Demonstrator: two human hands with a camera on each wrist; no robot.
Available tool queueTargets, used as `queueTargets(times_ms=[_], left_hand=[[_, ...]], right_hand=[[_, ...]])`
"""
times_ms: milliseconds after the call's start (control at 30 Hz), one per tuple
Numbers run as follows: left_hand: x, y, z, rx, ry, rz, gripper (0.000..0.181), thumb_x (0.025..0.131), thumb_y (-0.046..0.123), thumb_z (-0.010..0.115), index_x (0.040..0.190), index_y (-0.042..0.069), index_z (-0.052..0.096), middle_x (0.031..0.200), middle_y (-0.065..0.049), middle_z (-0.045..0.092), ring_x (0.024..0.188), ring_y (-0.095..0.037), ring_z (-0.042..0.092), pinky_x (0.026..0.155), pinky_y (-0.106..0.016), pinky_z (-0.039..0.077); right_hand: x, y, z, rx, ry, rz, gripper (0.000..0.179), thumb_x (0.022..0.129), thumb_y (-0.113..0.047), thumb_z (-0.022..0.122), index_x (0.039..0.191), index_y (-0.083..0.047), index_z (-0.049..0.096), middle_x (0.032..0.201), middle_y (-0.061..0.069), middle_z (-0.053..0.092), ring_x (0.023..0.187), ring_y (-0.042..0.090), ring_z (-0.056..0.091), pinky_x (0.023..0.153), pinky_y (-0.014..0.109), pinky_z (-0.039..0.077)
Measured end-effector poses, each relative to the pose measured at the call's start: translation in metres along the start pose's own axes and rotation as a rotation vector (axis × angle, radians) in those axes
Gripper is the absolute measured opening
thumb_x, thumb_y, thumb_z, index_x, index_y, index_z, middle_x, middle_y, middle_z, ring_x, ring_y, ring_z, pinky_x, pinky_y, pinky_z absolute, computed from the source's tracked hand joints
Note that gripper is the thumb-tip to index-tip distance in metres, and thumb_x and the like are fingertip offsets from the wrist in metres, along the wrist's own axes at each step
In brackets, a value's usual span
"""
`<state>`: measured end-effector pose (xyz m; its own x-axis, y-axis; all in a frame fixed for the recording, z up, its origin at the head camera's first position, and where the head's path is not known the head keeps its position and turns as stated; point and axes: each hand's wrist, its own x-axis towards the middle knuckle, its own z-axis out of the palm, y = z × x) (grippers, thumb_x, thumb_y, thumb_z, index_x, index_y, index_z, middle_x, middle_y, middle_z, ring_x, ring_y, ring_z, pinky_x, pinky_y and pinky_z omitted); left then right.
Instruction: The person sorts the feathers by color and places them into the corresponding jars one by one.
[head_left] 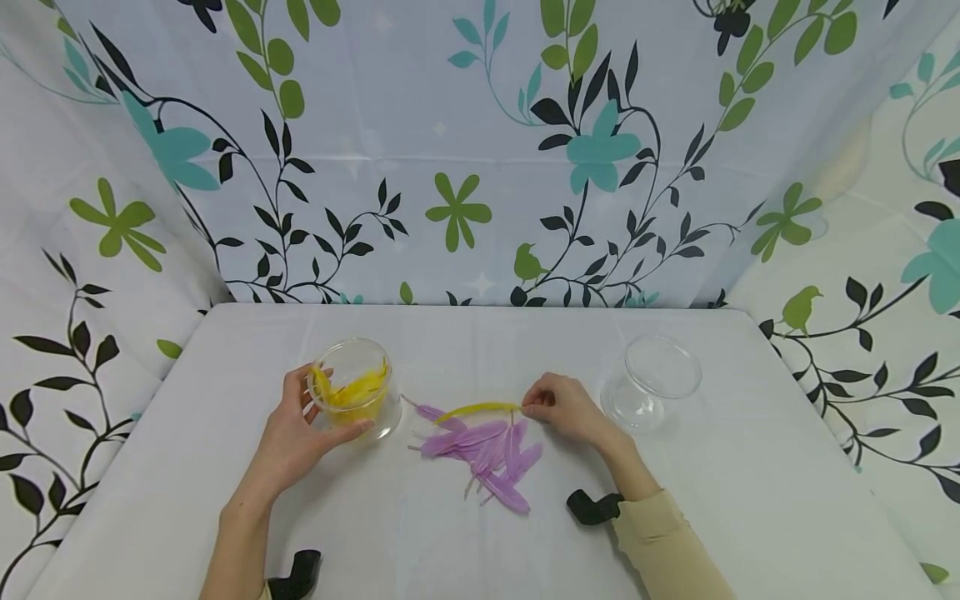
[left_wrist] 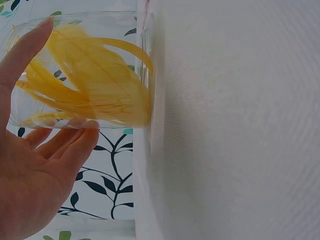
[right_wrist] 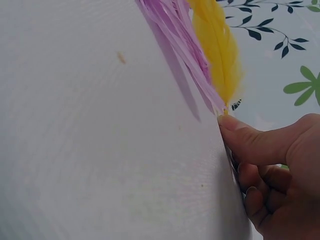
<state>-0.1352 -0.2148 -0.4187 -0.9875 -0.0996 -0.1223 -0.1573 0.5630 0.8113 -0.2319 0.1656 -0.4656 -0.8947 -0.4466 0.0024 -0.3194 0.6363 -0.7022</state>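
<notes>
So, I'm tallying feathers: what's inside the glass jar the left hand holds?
Yellow feathers are inside the glass jar. They overlap, so any covered by others can't be counted, and the left hand hides part of the jar's side.

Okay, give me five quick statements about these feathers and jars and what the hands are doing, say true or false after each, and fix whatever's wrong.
1. The left grip holds a jar with yellow feathers in it. True.
2. Only one jar is in view. False: another jar stands off to the right.
3. The right grip pinches a yellow feather near its end. True.
4. Both jars contain feathers. False: none show in the right-hand one.
5. Purple feathers lie on the table between the jars. True.
</notes>
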Motion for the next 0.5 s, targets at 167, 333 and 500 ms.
queueTargets(times_ms=[167, 333, 500], left_hand=[[0.0002, -0.0004, 0.0002, 0.004, -0.001, -0.002, 0.119, 0.074, 0.053, 0.084, 0.156, 0.014, 0.008, 0.159, -0.024, 0.026, 0.144, -0.048, 0.031, 0.113, -0.059, 0.036], [0.0002, -0.0006, 0.0003, 0.005, -0.002, -0.005, 0.119, 0.074, 0.054, 0.084, 0.156, 0.014, 0.007, 0.159, -0.024, 0.026, 0.144, -0.049, 0.031, 0.112, -0.059, 0.036], [0.0002, -0.0006, 0.0001, 0.004, -0.002, -0.004, 0.119, 0.074, 0.053, 0.084, 0.156, 0.014, 0.007, 0.159, -0.024, 0.027, 0.144, -0.049, 0.031, 0.112, -0.059, 0.036]], right_hand=[[-0.0004, 0.0008, 0.0008, 0.008, 0.002, 0.001, 0.007, 0.089, -0.014, 0.075, 0.092, -0.008, 0.072, 0.08, -0.002, 0.059, 0.075, 0.013, 0.051, 0.066, 0.023, 0.044], [-0.0009, -0.0001, 0.0001, 0.022, -0.004, 0.007, 0.005, 0.09, -0.012, 0.073, 0.094, -0.009, 0.071, 0.081, -0.001, 0.06, 0.076, 0.013, 0.051, 0.068, 0.023, 0.045], [-0.0016, -0.0032, -0.0025, 0.037, -0.02, 0.036, 0.006, 0.093, -0.012, 0.07, 0.098, -0.008, 0.068, 0.084, 0.0, 0.061, 0.079, 0.015, 0.052, 0.073, 0.026, 0.048]])
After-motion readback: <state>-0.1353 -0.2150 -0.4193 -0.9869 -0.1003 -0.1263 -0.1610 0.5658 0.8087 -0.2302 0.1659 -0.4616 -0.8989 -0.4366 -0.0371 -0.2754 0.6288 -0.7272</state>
